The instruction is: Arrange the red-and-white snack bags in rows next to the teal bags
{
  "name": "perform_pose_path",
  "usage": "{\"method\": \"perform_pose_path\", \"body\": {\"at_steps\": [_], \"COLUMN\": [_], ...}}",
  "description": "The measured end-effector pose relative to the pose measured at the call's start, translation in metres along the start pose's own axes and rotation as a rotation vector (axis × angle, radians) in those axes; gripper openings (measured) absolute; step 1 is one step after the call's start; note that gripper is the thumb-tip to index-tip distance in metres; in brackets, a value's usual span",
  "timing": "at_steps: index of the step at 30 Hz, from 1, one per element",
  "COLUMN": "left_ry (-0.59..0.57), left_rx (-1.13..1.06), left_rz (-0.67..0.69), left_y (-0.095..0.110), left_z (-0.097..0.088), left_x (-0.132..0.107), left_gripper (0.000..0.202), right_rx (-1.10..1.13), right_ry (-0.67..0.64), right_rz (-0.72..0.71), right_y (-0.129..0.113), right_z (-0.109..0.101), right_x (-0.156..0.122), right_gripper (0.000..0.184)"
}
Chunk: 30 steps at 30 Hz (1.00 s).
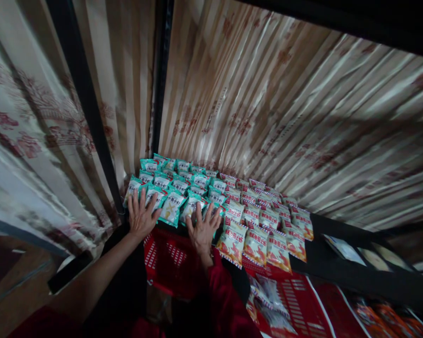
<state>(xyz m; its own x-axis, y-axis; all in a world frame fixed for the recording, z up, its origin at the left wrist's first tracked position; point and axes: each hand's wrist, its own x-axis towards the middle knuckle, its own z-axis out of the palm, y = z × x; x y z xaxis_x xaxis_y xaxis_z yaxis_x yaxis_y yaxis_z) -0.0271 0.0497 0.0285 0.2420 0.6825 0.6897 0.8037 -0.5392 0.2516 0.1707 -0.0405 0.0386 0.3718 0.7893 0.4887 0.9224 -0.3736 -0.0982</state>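
Rows of teal-and-white snack bags [172, 206] stand packed together on a black shelf. My left hand [141, 216] lies with spread fingers against the front bags at the left end. Against the front bags at the right end of the teal group, my right hand [203, 230] also has its fingers apart. Neither hand grips a bag. Right beside the teal group stand several rows of cream-and-orange snack bags [255, 241] with striped edges.
Below the shelf is a red plastic basket [172, 263]. Another red basket [299, 305] holds striped bags at lower right, near orange packets [384, 314]. A flat white packet [345, 249] lies on the black shelf [324, 234]. Patterned curtains [232, 94] and a dark post [88, 108] enclose it.
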Motion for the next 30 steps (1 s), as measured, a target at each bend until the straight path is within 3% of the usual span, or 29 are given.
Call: {"method": "perform_pose_path", "body": {"at_steps": [5, 19, 30], "left_ry": [-0.015, -0.031, 0.000], "left_rx": [0.004, 0.030, -0.023], "left_rz": [-0.012, -0.016, -0.044], "left_y": [-0.001, 0.000, 0.002], "left_z": [0.013, 0.036, 0.036], "left_x": [0.008, 0.010, 0.008], "left_gripper": [0.060, 0.063, 0.059], "right_rx": [-0.022, 0.016, 0.008], "right_ry": [-0.036, 0.058, 0.076], "right_rz": [-0.010, -0.025, -0.028], "right_y": [-0.002, 0.002, 0.001], "right_z": [0.010, 0.026, 0.024], "right_x": [0.005, 0.011, 0.009], "right_gripper": [0.060, 0.055, 0.054]}}
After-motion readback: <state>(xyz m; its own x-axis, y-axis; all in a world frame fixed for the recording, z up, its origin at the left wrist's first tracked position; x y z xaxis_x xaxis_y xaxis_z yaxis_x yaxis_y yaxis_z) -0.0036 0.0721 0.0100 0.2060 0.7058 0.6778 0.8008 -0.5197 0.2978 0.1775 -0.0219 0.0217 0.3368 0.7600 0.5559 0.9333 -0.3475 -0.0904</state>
